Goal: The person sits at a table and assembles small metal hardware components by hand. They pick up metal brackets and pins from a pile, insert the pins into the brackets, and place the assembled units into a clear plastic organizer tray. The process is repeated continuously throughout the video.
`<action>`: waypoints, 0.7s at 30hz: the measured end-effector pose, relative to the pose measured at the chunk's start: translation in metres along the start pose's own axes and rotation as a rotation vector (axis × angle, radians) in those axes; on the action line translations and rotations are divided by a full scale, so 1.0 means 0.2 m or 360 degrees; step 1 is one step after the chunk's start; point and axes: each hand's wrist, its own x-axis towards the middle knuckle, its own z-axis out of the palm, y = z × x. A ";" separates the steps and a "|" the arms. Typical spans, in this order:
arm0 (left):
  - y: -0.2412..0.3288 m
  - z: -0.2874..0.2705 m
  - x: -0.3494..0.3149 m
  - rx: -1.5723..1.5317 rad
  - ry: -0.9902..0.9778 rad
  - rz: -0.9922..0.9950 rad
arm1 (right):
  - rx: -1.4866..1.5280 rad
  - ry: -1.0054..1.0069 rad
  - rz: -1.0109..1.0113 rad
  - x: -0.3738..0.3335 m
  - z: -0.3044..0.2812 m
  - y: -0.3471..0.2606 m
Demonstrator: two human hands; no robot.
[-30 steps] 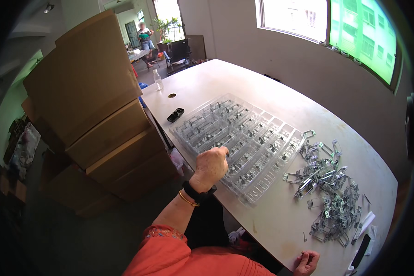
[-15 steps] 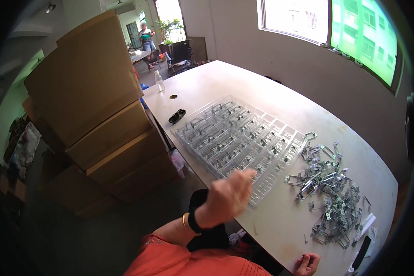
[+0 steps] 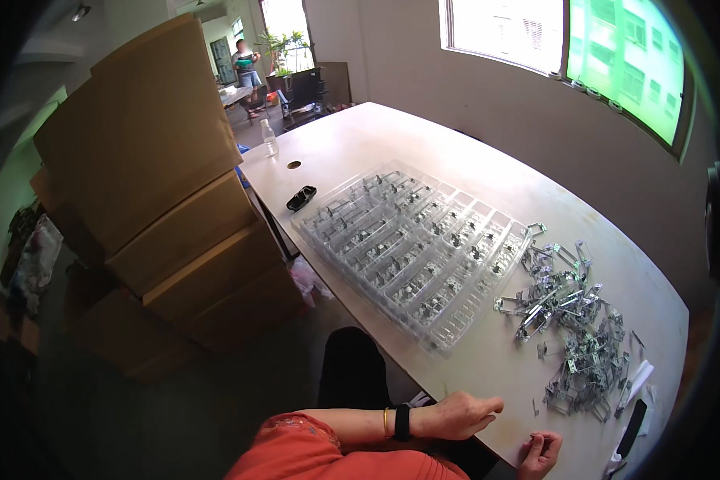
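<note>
My left hand (image 3: 458, 415), with a dark wristband and a gold bangle behind it, is over the near table edge. Its index finger points right and the other fingers are partly curled; nothing shows in it. Close by on the right, my right hand (image 3: 541, 454) is closed in a pinch, a tiny dark bit showing at the fingertips. Ahead lies a clear plastic tray (image 3: 448, 340), its long compartments holding small metal brackets. To its right spreads a loose pile of silvery metal brackets (image 3: 596, 352). One small thin metal piece (image 3: 535, 406) lies apart, near my right hand.
Cardboard boxes (image 3: 140, 120) are stacked high left of the white table (image 3: 360, 132). On the table's far left are a clear bottle (image 3: 270, 138) and a black case-like object (image 3: 302, 198). White wrapping (image 3: 638, 380) and a black strip-like item (image 3: 633, 428) lie right. A person (image 3: 246, 68) stands far back.
My left hand has moved from above the tray's near edge rightward and toward me, beside my right hand. My right hand stays nearly in place, still pinched. The view has shifted slightly.
</note>
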 end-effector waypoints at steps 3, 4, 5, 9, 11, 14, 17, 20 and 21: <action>-0.07 0.04 -0.02 0.0031 0.0060 -0.0065 | 0.0004 0.0006 0.0003 0.00 0.01 0.00; -0.07 0.04 -0.02 0.0026 0.0083 -0.0079 | 0.0021 0.0012 0.0007 0.00 0.01 -0.01; -0.08 0.05 -0.02 0.0019 0.0099 -0.0069 | 0.0040 0.0002 0.0029 -0.01 0.01 0.00; -0.11 0.06 -0.04 -0.0023 0.0177 -0.0045 | 0.0013 0.0006 0.0070 -0.01 0.00 0.01; -0.12 0.07 -0.04 -0.0075 0.0240 -0.0043 | -0.0011 0.0019 0.0034 0.01 0.01 0.02; -0.10 0.04 -0.03 -0.0259 0.0163 -0.0187 | -0.0048 0.0042 -0.0050 0.00 -0.02 0.06; -0.12 0.03 -0.04 -0.0291 0.0147 -0.0214 | -0.0111 0.0025 -0.0160 0.03 -0.01 0.08; -0.11 0.03 -0.03 -0.0356 0.0168 -0.0203 | -0.0102 0.0078 -0.0214 0.01 0.01 0.09; -0.10 0.02 -0.03 -0.0353 0.0155 -0.0236 | -0.0091 0.0090 -0.0230 0.02 0.03 0.07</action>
